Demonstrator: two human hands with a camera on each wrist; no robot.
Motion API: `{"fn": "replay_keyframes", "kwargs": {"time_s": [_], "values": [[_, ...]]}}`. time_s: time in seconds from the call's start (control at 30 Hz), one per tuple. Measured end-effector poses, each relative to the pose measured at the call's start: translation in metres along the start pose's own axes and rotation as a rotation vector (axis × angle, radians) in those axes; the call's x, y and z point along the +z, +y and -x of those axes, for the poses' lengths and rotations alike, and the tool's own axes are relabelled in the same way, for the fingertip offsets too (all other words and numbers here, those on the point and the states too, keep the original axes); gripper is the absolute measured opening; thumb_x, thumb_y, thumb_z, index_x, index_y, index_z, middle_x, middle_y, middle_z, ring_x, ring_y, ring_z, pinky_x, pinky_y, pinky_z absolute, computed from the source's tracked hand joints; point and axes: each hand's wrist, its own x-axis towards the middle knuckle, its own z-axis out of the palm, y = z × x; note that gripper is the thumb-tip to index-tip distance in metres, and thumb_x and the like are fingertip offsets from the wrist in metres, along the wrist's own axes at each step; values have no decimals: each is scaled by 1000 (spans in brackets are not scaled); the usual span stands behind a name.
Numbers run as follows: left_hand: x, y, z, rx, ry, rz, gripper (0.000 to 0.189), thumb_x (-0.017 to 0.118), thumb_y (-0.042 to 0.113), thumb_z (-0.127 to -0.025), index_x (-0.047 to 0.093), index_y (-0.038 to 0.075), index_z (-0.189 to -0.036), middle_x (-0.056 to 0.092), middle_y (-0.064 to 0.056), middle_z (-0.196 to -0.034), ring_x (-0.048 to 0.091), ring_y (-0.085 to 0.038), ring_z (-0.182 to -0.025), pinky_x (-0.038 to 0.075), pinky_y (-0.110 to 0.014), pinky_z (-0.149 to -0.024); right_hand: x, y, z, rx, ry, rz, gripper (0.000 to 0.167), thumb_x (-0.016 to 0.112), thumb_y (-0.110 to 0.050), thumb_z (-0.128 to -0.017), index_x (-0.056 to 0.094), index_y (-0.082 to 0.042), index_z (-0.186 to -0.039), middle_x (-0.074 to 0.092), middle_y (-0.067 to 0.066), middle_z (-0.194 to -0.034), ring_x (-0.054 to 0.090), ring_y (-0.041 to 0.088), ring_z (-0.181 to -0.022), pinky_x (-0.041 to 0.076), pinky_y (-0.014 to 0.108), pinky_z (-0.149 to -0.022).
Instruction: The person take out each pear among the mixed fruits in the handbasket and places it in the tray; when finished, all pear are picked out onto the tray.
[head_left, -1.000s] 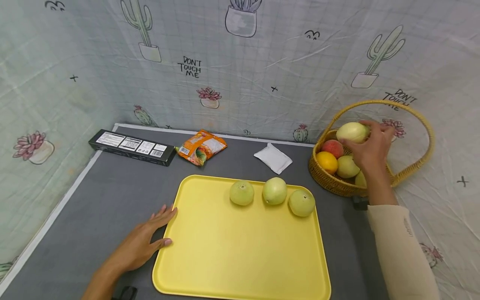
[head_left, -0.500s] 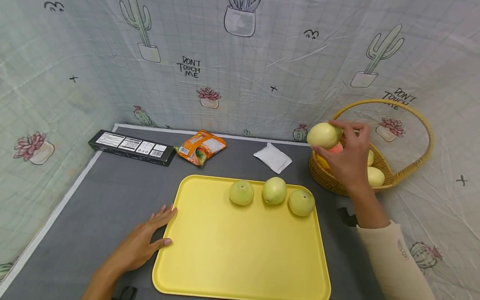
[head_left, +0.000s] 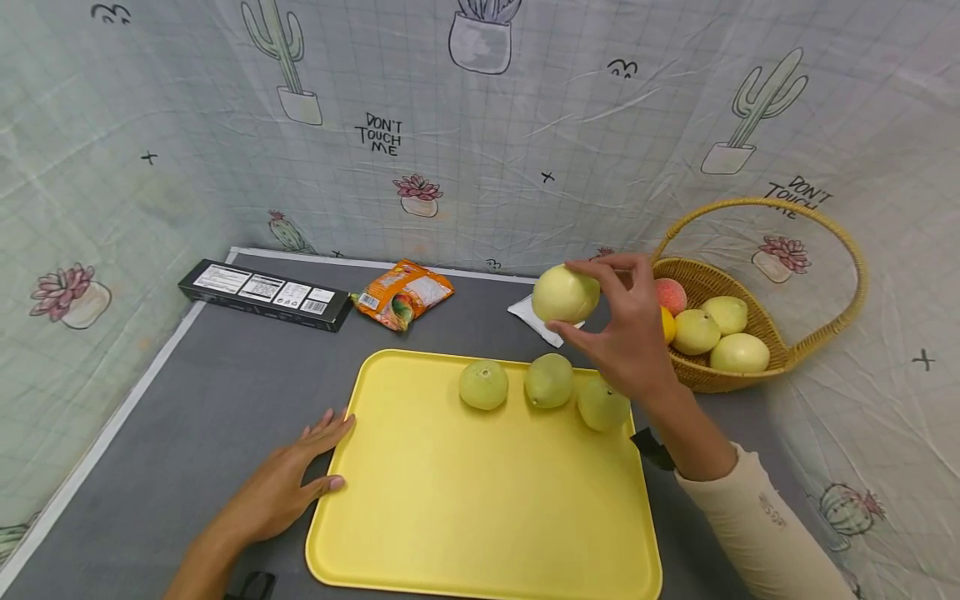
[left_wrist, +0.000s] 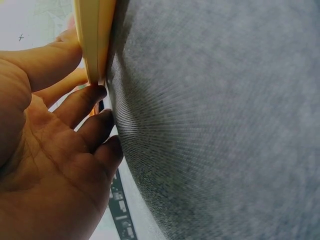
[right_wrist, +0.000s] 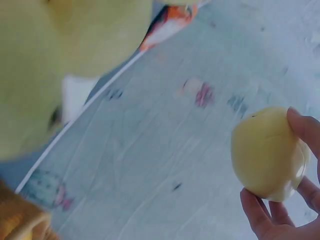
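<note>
In the head view my right hand (head_left: 626, 333) holds a pale yellow-green fruit (head_left: 564, 294) between thumb and fingers, in the air above the far side of the yellow tray (head_left: 480, 500). The right wrist view shows the same smooth, rounded fruit (right_wrist: 267, 155) in my fingertips. Three similar fruits stand along the tray's far edge: a left one (head_left: 483, 385), a middle one (head_left: 549, 381) and a right one (head_left: 602, 404), partly covered by my right wrist. My left hand (head_left: 281, 479) rests at the tray's left rim, fingers extended, fingertips right at the edge in the left wrist view.
A wicker basket (head_left: 697, 382) with a tall handle stands at the right, holding a peach (head_left: 670, 296), an orange fruit (head_left: 667, 325) and several pale fruits. Behind the tray lie a white packet (head_left: 528, 315), partly hidden, an orange snack bag (head_left: 405, 293) and a long black box (head_left: 262, 296).
My right hand has lifted the pale fruit out of the basket and carried it left, to beyond the tray's far edge. The left hand has stayed at the tray's rim.
</note>
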Motion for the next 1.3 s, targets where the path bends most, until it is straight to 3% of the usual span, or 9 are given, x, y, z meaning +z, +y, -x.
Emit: {"fn": "replay_keyframes", "kwargs": {"time_s": [0.37,0.7,0.93,1.3], "values": [[3,-3,0,55,29,12,85,82,25,-91,41,17,-165,40,-15,-170,15,5,-157,3,6,-117,51,-33,6,-54,-190,-38,76,101,-21,-73,68,-18,-140,49,16,-133,60,31,-117,60,45,-96],[2,-3,0,34,18,15,85,82,26,-91,41,19,-166,40,-12,-170,18,-3,-160,2,7,-116,102,-53,13,-76,-379,-62,70,99,-22,-76,68,-20,-139,50,10,-134,65,25,-122,64,43,-93],[2,-3,0,42,21,18,84,81,28,-92,42,19,-165,41,-13,-170,16,3,-158,3,7,-116,130,-57,16,-85,-527,-24,67,97,-21,-79,67,-21,-139,51,8,-132,65,24,-123,63,40,-88],[3,-4,0,70,33,18,83,81,28,-92,43,17,-165,43,-15,-169,14,10,-155,4,6,-117,155,-57,18,-81,-672,86,68,96,-22,-80,67,-18,-142,53,8,-128,64,21,-101,59,32,-82]]}}
